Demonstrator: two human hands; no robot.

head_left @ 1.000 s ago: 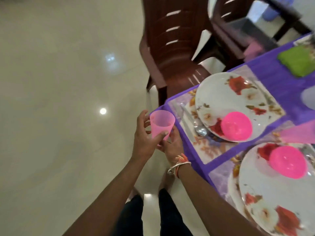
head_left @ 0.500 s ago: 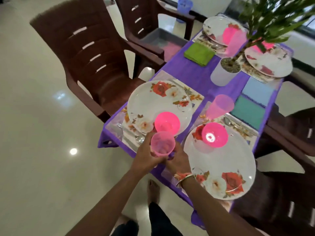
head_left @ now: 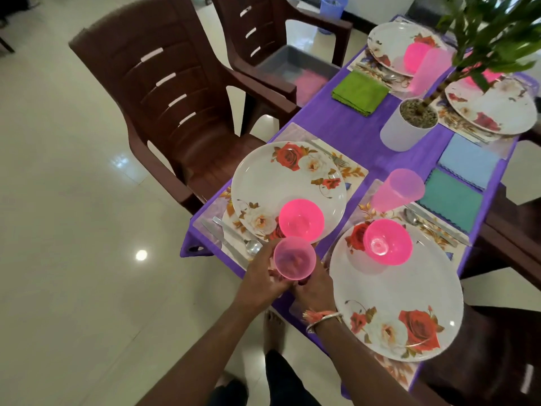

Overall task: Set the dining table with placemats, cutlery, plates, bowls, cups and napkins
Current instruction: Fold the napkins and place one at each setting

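Left hand [head_left: 260, 276] and right hand [head_left: 314, 284] grip pink cup [head_left: 294, 258].

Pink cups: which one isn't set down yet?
The nearest cup, held by the left hand and right hand. The cup by the teal napkin and the far cup are set down.

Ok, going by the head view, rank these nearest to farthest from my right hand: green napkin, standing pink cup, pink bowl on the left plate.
1. Pink bowl, just beyond the right hand.
2. Standing pink cup, mid-table, right.
3. Green napkin, far left side.
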